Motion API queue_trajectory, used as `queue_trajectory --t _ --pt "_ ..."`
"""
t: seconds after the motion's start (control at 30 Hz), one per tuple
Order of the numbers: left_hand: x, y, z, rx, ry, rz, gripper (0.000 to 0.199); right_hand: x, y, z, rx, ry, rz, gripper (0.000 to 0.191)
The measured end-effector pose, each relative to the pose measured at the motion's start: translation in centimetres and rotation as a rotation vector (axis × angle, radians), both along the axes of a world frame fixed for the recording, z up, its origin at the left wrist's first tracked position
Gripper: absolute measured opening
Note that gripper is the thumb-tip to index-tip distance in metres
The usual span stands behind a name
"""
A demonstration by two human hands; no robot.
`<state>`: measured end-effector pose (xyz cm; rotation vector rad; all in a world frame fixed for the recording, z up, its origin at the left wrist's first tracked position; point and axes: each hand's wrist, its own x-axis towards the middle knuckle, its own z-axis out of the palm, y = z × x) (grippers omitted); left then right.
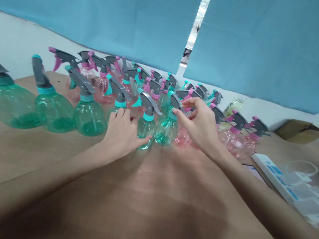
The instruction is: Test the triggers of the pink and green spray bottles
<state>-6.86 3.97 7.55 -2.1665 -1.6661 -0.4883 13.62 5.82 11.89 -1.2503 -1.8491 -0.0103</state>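
Note:
A small green spray bottle (146, 127) with a grey and turquoise trigger head stands upright on the brown table. My left hand (122, 131) is closed at its left side, thumb across its lower front; the other fingers are partly hidden. Just right of it is another green spray bottle (166, 129). My right hand (200, 122) is beside that bottle's head, thumb tip near the turquoise collar and index finger curved above, with a gap between them. More green spray bottles (89, 118) form a front row on the left, liquid in their bottoms.
Pink spray bottles (230, 137) crowd behind and to the right. A white power strip (278, 176) with plugs and cables, a phone (256, 174) and an open cardboard box (301, 131) lie at the right. A blue curtain (104, 8) hangs at the back.

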Motion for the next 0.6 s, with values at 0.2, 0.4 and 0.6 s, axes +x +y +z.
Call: queue_trajectory --t 0.2,0.4,0.6 --pt "0.0 1.7 -0.2 0.029 0.047 0.028 0.058 -0.7 2.4 0.4 -0.166 -0.272 -0.199 0.049" --pt "-0.1 2.6 -0.8 0.069 0.106 0.048 0.063 -1.3 3.6 -0.2 -0.221 -0.407 -0.279 0.044" --pt "0.1 0.8 0.1 0.042 0.087 0.033 0.061 -0.8 3.2 -0.2 -0.225 -0.409 -0.284 0.041"
